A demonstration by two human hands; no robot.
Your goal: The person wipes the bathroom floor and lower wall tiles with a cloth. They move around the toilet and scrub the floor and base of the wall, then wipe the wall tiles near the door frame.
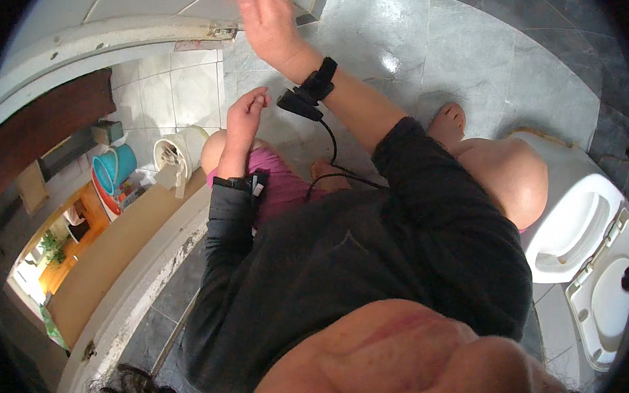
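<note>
My right hand [275, 29] is raised at the top edge near the white panel, fingers extended and slightly blurred, with nothing seen in it. Its fingertips are partly cut off by the picture's edge. A black strap with a small black device [307, 96] is around that wrist, and a black cable runs from it. Lower down, my left hand [246, 114] is above my left knee, fingers curled in towards the thumb, and no object shows in it. Another dark band [234, 182] sits at the left wrist, by the pink shorts [280, 181].
At right stands a white toilet [575, 223], its seat and lid [608, 301] raised. Grey tiles [463, 54] cover the floor. On the left are a white bucket [190, 145] with things inside, a turquoise bucket [113, 168], a red basin [104, 197] and a pale raised ledge [142, 272].
</note>
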